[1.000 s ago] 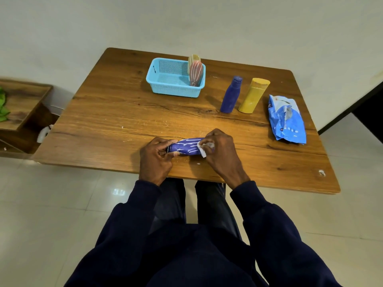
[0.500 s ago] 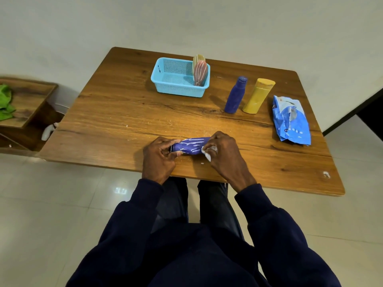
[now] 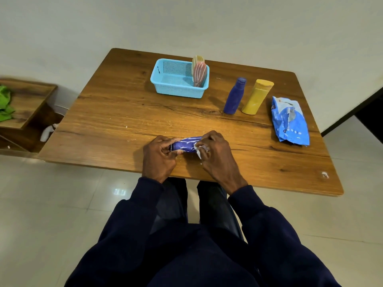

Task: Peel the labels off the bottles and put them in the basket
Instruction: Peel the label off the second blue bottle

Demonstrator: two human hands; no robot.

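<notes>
A blue bottle (image 3: 186,144) streaked with white label scraps lies on its side near the table's front edge. My left hand (image 3: 159,156) grips its left end. My right hand (image 3: 215,154) holds its right end and pinches a white scrap of label (image 3: 199,151) between the fingertips. A light blue basket (image 3: 165,81) stands at the back of the table with a pink bottle (image 3: 200,73) and a yellowish one (image 3: 198,59) leaning in its right corner. To the right stand a blue bottle (image 3: 234,96) and a yellow bottle (image 3: 257,97).
A crumpled blue and white packet (image 3: 290,121) lies near the table's right edge. Small white paper bits dot the wooden table (image 3: 116,121). A low wooden shelf (image 3: 22,104) with green cloth stands on the floor at the left.
Both hands stay on the lying bottle. My right fingers have shifted slightly, and the white scrap hangs a little lower off the bottle's right end.
</notes>
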